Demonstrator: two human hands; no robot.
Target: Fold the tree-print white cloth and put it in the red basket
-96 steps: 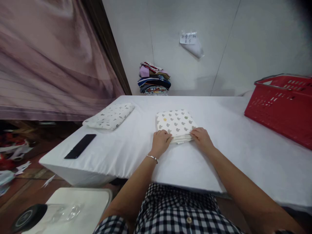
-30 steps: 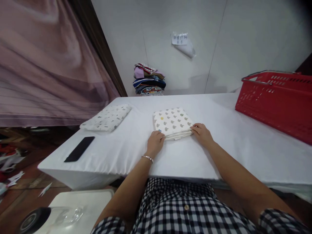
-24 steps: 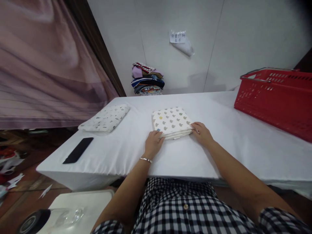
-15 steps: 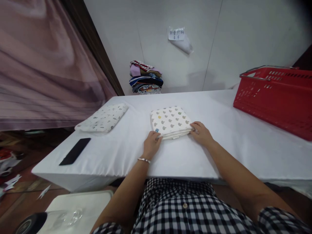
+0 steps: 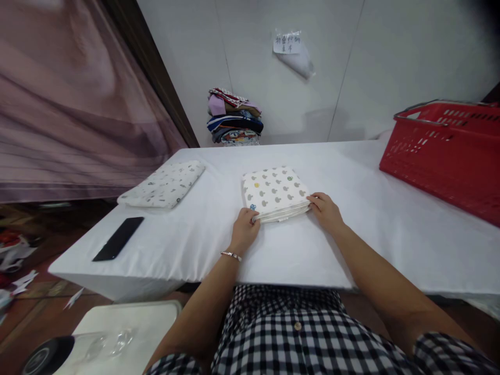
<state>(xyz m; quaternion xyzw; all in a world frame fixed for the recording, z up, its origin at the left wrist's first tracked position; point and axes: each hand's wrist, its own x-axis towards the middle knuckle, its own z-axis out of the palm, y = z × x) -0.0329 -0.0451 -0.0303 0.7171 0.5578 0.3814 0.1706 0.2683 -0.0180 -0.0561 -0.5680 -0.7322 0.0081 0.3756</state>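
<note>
A folded white cloth [image 5: 275,188] with a grey pattern and a few coloured spots lies in front of me on the white-covered table [image 5: 297,250]. Its layered near edge faces me, slightly raised. My left hand [image 5: 245,226] pinches the near left corner, thumb and fingers closed on the layers. At the near right corner, my right hand [image 5: 326,211] grips the same edge in the same way. Another folded white cloth [image 5: 164,183], with small dark prints, lies flat to the left, apart from both hands.
A black phone-like slab [image 5: 119,238] lies near the left table edge. The red basket [image 5: 441,156] stands on the right. Against the wall rises a stack of folded fabrics [image 5: 234,120]. Left of my legs is a white stool [image 5: 128,323] with a clear bottle-like object on it.
The camera view has shifted slightly. Both hands keep hold of the cloth's near corners, and its near edge looks a little more lifted, with layers more visible.
</note>
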